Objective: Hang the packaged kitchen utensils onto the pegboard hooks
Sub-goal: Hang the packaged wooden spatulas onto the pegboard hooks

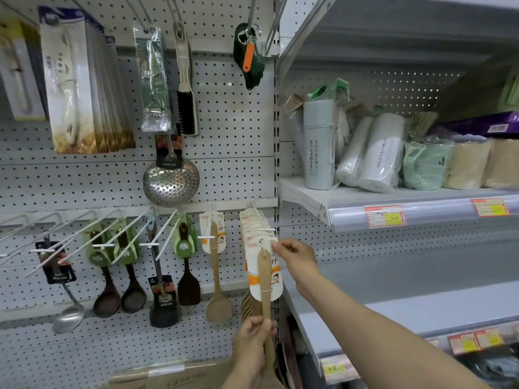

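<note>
The left hand [254, 339] wraps the wooden spatula [265, 282] handle low down, its grip pressed around it. The right hand [295, 258] pinches the card's top edge at the hook [259, 217], right side of the pegboard [233, 136].
</note>
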The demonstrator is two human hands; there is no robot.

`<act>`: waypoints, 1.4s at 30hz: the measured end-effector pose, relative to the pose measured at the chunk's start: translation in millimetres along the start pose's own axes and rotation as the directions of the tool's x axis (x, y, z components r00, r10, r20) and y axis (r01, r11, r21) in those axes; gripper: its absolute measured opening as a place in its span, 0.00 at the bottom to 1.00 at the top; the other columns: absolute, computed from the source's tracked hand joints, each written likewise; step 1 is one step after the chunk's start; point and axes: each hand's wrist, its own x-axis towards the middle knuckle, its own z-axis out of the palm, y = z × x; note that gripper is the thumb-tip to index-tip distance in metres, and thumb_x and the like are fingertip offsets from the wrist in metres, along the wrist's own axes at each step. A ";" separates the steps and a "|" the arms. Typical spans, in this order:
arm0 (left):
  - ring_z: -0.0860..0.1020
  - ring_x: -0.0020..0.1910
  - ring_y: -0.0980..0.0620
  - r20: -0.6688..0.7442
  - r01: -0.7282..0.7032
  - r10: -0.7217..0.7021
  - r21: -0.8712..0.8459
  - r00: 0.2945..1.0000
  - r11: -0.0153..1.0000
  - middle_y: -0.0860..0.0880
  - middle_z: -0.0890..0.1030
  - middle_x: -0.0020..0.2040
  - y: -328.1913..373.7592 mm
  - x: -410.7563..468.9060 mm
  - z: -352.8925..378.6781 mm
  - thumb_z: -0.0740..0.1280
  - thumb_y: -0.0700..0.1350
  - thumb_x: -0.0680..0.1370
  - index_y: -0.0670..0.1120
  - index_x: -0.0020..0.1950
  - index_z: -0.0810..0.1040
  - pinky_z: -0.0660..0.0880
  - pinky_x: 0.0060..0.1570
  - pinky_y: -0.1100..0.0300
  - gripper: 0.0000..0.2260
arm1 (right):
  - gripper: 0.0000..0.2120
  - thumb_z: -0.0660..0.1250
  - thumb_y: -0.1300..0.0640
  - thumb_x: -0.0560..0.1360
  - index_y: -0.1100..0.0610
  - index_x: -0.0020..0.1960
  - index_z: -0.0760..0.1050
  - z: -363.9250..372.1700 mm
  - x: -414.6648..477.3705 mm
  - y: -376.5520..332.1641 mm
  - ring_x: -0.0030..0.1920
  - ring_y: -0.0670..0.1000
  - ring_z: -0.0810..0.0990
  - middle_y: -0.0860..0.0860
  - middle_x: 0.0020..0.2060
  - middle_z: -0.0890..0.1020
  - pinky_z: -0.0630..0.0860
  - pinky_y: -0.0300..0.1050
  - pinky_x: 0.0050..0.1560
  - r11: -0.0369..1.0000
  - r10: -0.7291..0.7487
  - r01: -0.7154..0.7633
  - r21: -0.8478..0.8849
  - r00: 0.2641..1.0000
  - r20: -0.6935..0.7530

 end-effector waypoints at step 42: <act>0.78 0.59 0.50 -0.210 -0.152 0.395 0.688 0.894 0.709 0.51 0.81 0.60 96.9 -50.3 -127.1 0.74 0.43 0.75 0.49 0.64 0.78 0.73 0.58 0.58 0.18 | 0.13 0.63 0.50 0.81 0.58 0.59 0.75 66.2 -76.6 22.6 0.53 0.56 0.77 0.56 0.53 0.79 0.74 0.45 0.51 0.575 0.264 0.179 -0.799 0.883 0.388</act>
